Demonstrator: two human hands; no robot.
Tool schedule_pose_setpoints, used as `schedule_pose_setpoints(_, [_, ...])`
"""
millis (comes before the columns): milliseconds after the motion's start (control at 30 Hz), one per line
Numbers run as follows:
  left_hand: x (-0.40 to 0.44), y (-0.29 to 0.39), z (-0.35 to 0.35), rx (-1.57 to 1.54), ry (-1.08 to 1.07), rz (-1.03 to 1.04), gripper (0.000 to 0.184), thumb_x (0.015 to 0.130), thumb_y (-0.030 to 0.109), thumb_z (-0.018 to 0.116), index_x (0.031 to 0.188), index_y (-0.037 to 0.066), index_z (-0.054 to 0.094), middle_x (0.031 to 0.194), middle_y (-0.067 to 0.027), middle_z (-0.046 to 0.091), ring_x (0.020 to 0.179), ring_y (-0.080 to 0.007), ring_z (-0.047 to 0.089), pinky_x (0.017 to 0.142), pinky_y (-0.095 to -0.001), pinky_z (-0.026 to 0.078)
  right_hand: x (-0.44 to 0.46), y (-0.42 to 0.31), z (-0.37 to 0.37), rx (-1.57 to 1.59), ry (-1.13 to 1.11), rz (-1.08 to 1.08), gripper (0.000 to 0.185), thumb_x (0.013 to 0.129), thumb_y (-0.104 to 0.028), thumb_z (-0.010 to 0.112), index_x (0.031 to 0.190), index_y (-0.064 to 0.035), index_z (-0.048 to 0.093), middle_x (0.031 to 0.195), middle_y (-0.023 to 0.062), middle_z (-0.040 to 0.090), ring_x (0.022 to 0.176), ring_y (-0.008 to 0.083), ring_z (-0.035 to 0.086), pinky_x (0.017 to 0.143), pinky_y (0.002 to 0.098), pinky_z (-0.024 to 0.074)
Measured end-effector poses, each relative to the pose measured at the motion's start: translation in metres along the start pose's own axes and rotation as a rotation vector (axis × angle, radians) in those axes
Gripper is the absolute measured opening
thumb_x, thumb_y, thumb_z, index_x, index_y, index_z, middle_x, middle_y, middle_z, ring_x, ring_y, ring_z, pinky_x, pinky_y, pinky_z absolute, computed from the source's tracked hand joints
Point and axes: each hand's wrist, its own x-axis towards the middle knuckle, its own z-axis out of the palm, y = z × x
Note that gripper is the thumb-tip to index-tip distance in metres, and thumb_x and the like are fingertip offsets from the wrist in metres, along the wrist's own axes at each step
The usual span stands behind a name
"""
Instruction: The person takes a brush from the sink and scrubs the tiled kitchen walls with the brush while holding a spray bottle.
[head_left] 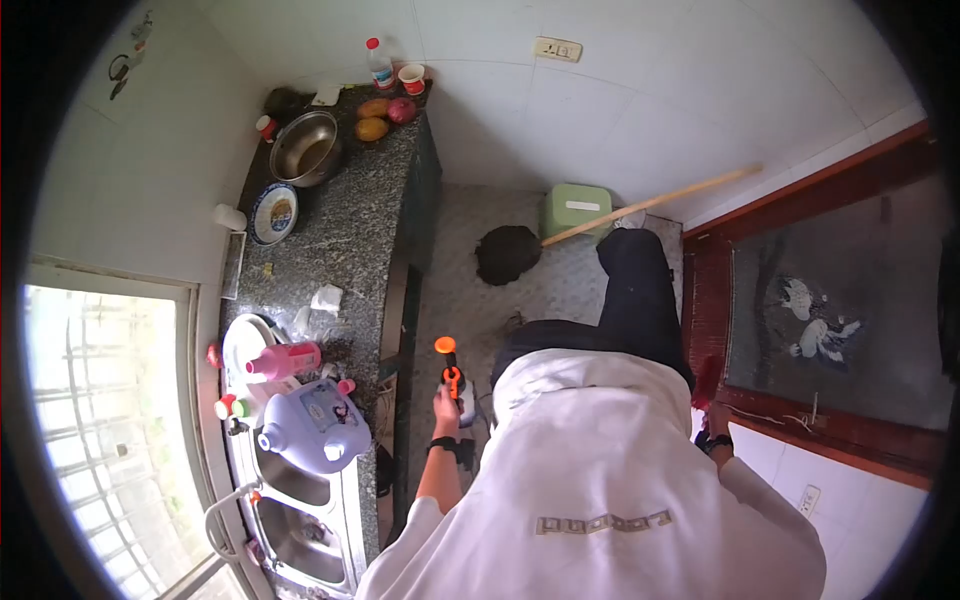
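Observation:
My left hand (447, 408) is closed around the black and orange trigger head of a spray bottle (452, 378), with its orange nozzle pointing forward. Part of the bottle's pale body shows beside the fingers, low in front of the counter's side. On the other side of my body, my right hand (716, 424) hangs near the door frame. Its fingers curl at the lower end of a red object (706, 380), whose kind I cannot make out. My shirt and sleeve partly cover that arm.
On the granite counter (350, 235) are a metal basin (306, 149), a patterned bowl (274, 214), a purple jug (318, 427) and a pink bottle (284, 360). A double sink (345, 535) lies nearer. On the floor, a wooden-handled mop (508, 255) touches a green bin (578, 207).

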Motion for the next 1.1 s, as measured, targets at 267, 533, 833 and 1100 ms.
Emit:
schedule_pose_setpoints(267, [-0.011,-0.013,0.0,0.163,-0.118,-0.13,0.045,0.094,0.047,0.051,0.102,0.003,0.061,0.052,-0.0029,0.046,0.038,-0.0134,0.042,0.037,-0.0306,0.033,-0.066,-0.085,0.055,-0.396,-0.007,-0.549,0.024,0.094,-0.03,0.057,0.087,-0.0073,0.06,0.055,-0.0013,0.046,0.04,0.0095,0.042,0.036,0.0287,0.0338])
schedule_pose_setpoints(533, [-0.047,-0.046,0.011,0.03,-0.014,0.075,0.039,0.097,0.037,0.053,0.091,0.0,0.061,0.054,-0.0016,0.048,0.04,-0.0116,0.045,0.038,-0.0288,0.033,-0.005,-0.061,0.079,-0.847,-0.127,-0.769,0.033,0.089,-0.027,0.061,0.096,0.0045,0.07,0.08,0.0211,0.069,0.069,0.0288,0.067,0.065,0.042,0.0511])
schedule_pose_setpoints(833, [-0.071,-0.057,-0.002,-0.101,0.17,-0.006,0.037,0.094,0.038,0.058,0.088,0.002,0.058,0.054,-0.0012,0.046,0.042,-0.0128,0.046,0.04,-0.0294,0.034,0.028,-0.093,0.106,-0.714,-0.272,-0.411,0.037,0.092,-0.031,0.059,0.086,0.0039,0.069,0.065,0.0109,0.065,0.053,0.0211,0.059,0.051,0.0414,0.0445])
schedule_pose_setpoints(1100, [-0.071,-0.022,-0.004,0.193,0.13,-0.06,0.042,0.092,0.043,0.057,0.087,0.001,0.058,0.054,-0.0055,0.05,0.041,-0.0165,0.048,0.039,-0.032,0.038,-0.022,-0.107,0.121,-0.54,-0.175,-0.511,0.034,0.094,-0.029,0.059,0.104,0.0022,0.068,0.06,0.004,0.057,0.045,0.0142,0.053,0.041,0.0324,0.0427])
